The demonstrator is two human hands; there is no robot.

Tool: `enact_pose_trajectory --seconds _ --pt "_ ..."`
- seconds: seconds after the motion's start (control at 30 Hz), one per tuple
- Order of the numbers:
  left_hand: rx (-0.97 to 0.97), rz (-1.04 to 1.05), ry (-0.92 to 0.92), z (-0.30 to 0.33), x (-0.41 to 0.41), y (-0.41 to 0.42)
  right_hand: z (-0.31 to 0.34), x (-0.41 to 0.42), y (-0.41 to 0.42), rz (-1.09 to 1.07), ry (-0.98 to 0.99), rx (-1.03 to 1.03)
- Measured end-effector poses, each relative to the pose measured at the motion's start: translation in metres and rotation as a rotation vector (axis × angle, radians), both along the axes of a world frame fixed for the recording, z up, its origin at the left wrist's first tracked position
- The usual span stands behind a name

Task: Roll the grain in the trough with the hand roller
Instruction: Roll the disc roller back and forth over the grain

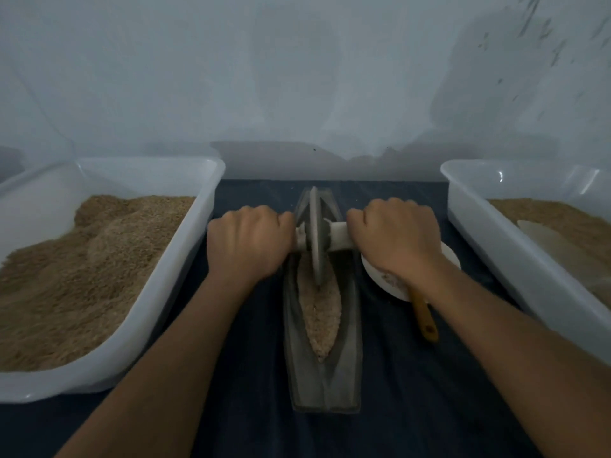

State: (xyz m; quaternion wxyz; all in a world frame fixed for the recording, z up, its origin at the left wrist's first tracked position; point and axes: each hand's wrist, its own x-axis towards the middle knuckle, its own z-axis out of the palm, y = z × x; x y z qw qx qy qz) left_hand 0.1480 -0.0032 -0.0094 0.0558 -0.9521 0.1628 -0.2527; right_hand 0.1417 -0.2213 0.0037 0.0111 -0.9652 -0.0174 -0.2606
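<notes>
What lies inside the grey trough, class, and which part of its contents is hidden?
The trough holds crushed grain, with the roller wheel standing in it. The wheel and the left hand cover the grain farther back.

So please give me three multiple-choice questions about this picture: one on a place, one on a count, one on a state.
1. Where does the small white dish sit?
A. right of the trough
B. left of it
C. inside the left tub

2. How many white tubs hold grain?
A. one
B. two
C. four

3. How are the hands on the roller?
A. both open
B. one off
C. both gripping its handle

Answers: 1 A, it lies under the right hand. 2 B, a left tub and a right tub. 3 C, the left hand grips too.
</notes>
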Motion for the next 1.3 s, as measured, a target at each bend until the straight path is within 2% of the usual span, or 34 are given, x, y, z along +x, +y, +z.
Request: enact_pose_trajectory --seconds 0.07,0.17,0.27,0.33,0.4,0.43,0.53,0.63,0.77,0.8,0.9,0.93,1.0,1.1,1.17,1.3 --pt "-0.083 0.126 0.085 0.008 0.027 -0.003 0.01 0.026 -0.002 0.011 0.126 -0.002" --pt "-0.103 0.135 0.182 0.009 0.043 -0.006 0.019 0.039 0.0 0.008 0.195 -0.008" --pt "-0.066 0.137 0.048 0.006 0.02 -0.004 0.013 0.022 0.003 0.004 0.082 -0.03" --pt "0.002 0.056 -0.018 0.001 -0.006 -0.001 0.005 -0.004 0.006 0.015 -0.013 -0.073" --pt "0.014 -0.071 -0.057 -0.003 -0.031 0.005 -0.003 -0.036 0.008 0.029 -0.078 -0.027" --pt "-0.033 -0.107 -0.121 -0.003 -0.042 0.007 -0.007 -0.051 0.008 0.036 -0.101 -0.009" --pt "-0.349 -0.128 -0.138 -0.003 -0.073 0.013 -0.018 -0.087 0.005 0.102 -0.22 0.037" --pt "-0.361 -0.152 -0.167 -0.006 -0.094 0.015 -0.021 -0.105 0.004 0.167 -0.266 0.061" --pt "-0.382 -0.107 -0.159 -0.007 -0.083 0.013 -0.016 -0.096 0.007 0.172 -0.255 0.018" --pt "-0.353 -0.078 -0.134 -0.007 -0.074 0.013 -0.012 -0.088 0.008 0.149 -0.224 0.006" --pt "-0.068 -0.043 -0.049 -0.007 -0.047 0.009 0.0 -0.049 0.008 0.035 -0.083 -0.036" --pt "-0.029 -0.02 -0.004 -0.004 -0.035 0.006 0.003 -0.032 0.006 0.023 -0.024 -0.059" --pt "-0.084 0.111 0.056 0.005 -0.003 -0.004 0.007 0.003 0.0 0.026 0.113 -0.071" --pt "-0.321 0.208 0.178 0.014 0.038 -0.016 0.013 0.036 -0.006 -0.01 0.278 0.02" --pt "-0.314 0.204 0.15 0.014 0.04 -0.018 0.011 0.037 -0.006 -0.022 0.25 0.035" --pt "-0.04 0.069 -0.011 0.005 0.009 -0.006 0.0 0.008 0.0 -0.018 0.037 -0.003"
